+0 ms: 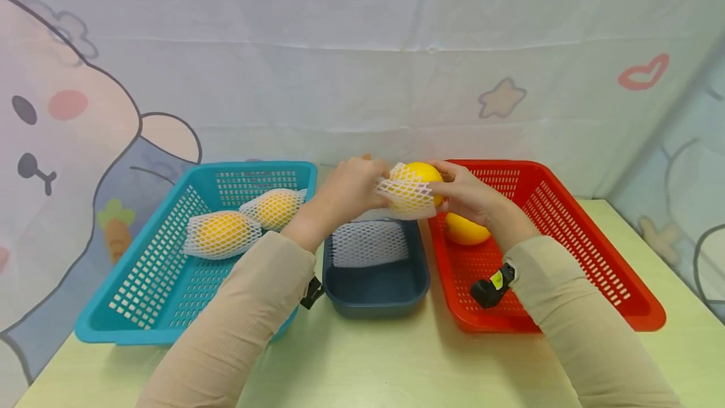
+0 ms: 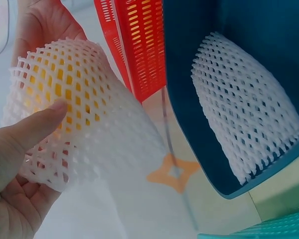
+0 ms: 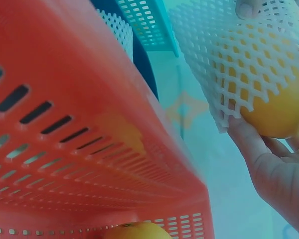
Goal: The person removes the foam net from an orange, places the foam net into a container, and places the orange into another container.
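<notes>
Both hands hold a yellow-orange fruit (image 1: 426, 173) partly covered by a white foam net sleeve (image 1: 404, 199), above the gap between the dark blue bin and the red basket. My left hand (image 1: 354, 189) pinches the net from the left, its thumb (image 2: 52, 114) pressed on the mesh over the fruit. On the other side, my right hand (image 1: 469, 197) grips the fruit's bare end, with fingertips at the net's edge (image 3: 226, 112). One end of the fruit sticks out of the net. Part of the left hand's fingers is hidden behind the net.
A teal basket (image 1: 141, 337) at left holds two netted fruits (image 1: 223, 235). In the middle, the dark blue bin (image 1: 376, 307) contains white foam nets (image 1: 370, 244). The red basket (image 1: 634, 321) at right has a bare yellow-orange fruit (image 1: 466, 230) in it. A printed cloth hangs behind.
</notes>
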{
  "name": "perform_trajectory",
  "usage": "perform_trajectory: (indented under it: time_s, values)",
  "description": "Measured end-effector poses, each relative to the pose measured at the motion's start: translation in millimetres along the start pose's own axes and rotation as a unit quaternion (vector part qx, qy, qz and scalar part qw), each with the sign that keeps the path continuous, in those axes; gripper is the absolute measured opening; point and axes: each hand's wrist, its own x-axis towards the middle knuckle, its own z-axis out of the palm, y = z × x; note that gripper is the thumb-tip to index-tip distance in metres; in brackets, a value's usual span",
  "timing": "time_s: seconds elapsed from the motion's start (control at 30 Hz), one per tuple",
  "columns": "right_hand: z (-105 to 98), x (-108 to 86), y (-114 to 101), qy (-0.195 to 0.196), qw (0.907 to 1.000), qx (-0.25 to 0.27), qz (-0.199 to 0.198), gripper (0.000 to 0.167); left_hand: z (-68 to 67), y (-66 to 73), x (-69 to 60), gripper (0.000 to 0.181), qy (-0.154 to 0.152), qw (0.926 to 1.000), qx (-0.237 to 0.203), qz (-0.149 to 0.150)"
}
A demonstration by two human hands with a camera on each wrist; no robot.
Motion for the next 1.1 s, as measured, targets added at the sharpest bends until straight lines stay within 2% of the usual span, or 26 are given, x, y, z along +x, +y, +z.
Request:
perform_trajectory:
  time_s: [0.5,0.8,1.1]
  values:
    - [-13.0,-5.3,1.2,0.018,0.9997,0.011,0.008,0.059,1.5,-8.6,-3.3,0.019,0.001,0.9999,-0.01,0.003]
    - [-18.8,-6.5,3.0,0.02,0.9996,0.016,0.01,0.062,2.9,-11.1,-4.7,0.02,0.0,1.0,0.005,0.002]
    - [-24.8,-10.6,1.3,0.034,0.9991,0.016,0.019,0.064,5.8,-15.5,-4.8,0.024,-0.01,0.9997,0.014,-0.015]
